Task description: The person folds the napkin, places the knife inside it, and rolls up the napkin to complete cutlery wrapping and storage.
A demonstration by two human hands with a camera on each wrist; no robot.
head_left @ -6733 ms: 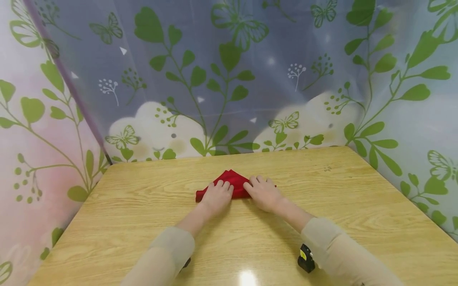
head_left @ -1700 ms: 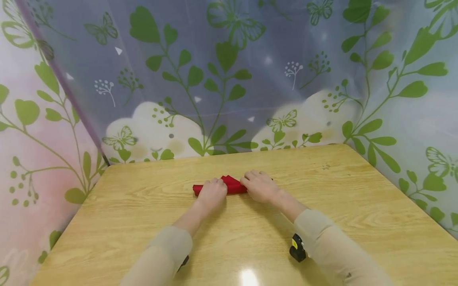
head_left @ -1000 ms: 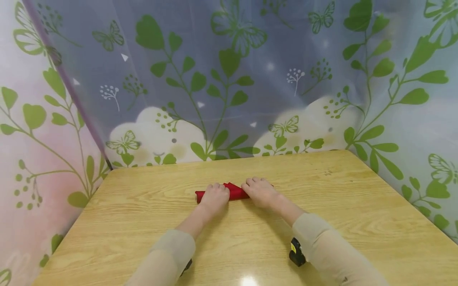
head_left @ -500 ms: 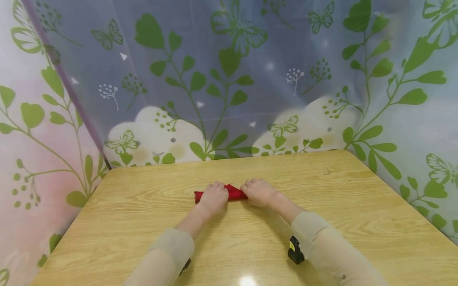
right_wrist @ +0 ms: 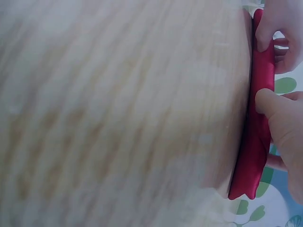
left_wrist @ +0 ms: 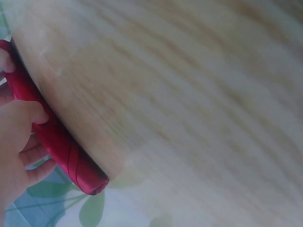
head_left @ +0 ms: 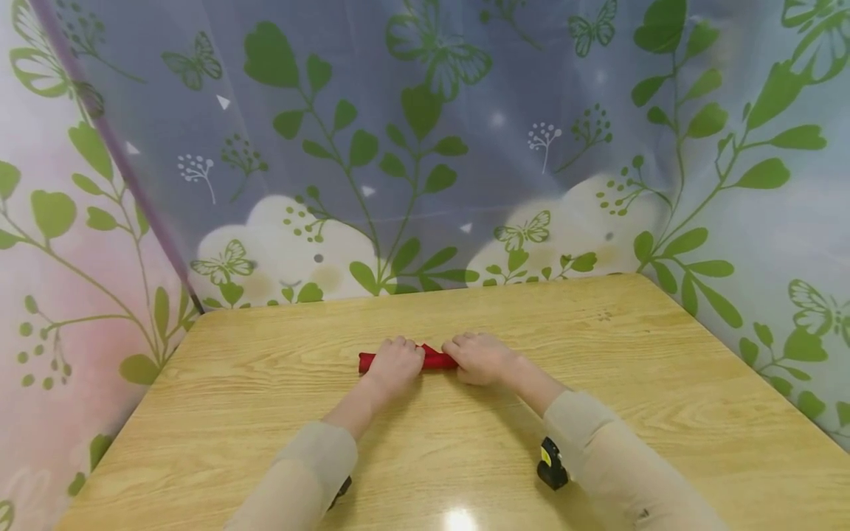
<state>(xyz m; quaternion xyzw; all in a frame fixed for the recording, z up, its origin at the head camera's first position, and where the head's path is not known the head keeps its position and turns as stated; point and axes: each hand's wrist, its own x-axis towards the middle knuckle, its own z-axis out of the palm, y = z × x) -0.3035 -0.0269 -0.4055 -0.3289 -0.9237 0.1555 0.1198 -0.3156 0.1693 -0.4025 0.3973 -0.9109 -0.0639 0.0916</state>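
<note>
A shiny red scarf (head_left: 440,361) lies rolled into a narrow tube across the table, with a small peak of loose cloth behind its middle. On its left part, my left hand (head_left: 396,361) grips the roll, thumb on the near side. My right hand (head_left: 481,359) holds the right part the same way and covers most of that end in the head view. In the left wrist view the rolled scarf (left_wrist: 61,146) shows its layered end beyond the left hand (left_wrist: 14,137). The right wrist view shows the right thumb pressing the scarf (right_wrist: 255,146), fingers behind it.
The wood-grain table (head_left: 279,413) runs back to a printed curtain (head_left: 319,184) with leaves and butterflies, which also hangs at both sides. A black wrist device (head_left: 551,464) sits under the right sleeve, and another black device (head_left: 341,490) under the left.
The scarf has gone from a wide triangle with a rolled near edge to a narrow tube, only a small peak left unrolled. Both hands keep hold of it, their fingers now curled further round it.
</note>
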